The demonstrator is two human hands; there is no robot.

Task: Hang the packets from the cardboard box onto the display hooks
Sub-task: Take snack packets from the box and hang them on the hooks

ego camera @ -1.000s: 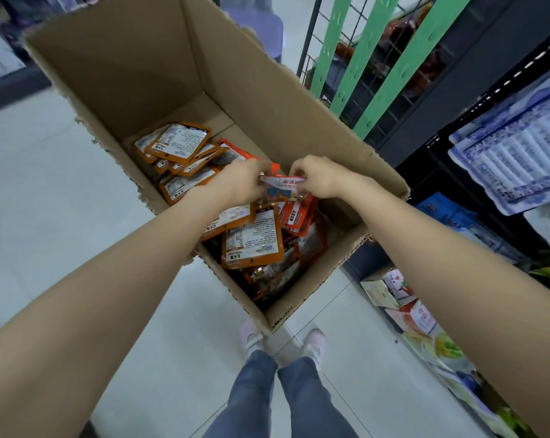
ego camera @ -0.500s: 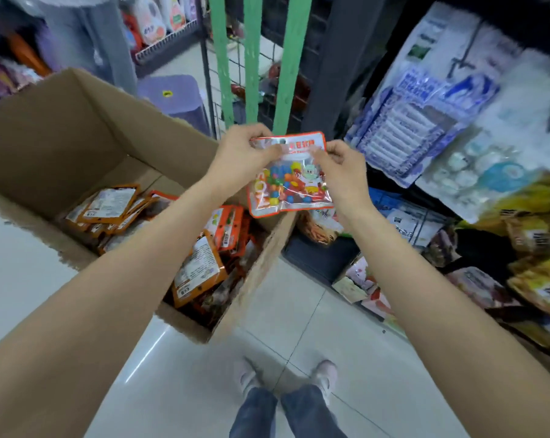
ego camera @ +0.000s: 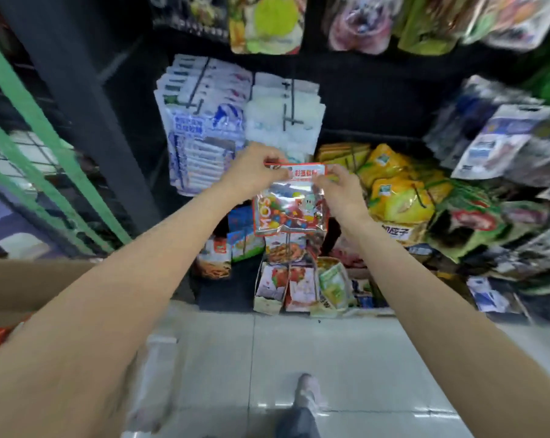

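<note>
Packet (ego camera: 291, 200) now before hooks, box (ego camera: 21, 289) leftward

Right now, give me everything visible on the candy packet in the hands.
The candy packet is a shiny, clear-fronted plastic pouch with a red and white header strip carrying printed characters, and colourful candies and a cartoon figure show on its body. It hangs roughly upright and faces the camera. The left hand pinches its top left corner and the right hand pinches its top right edge. It is held in front of the hanging display packets, not yet on a hook. Motion blur hides the finer print.
</note>
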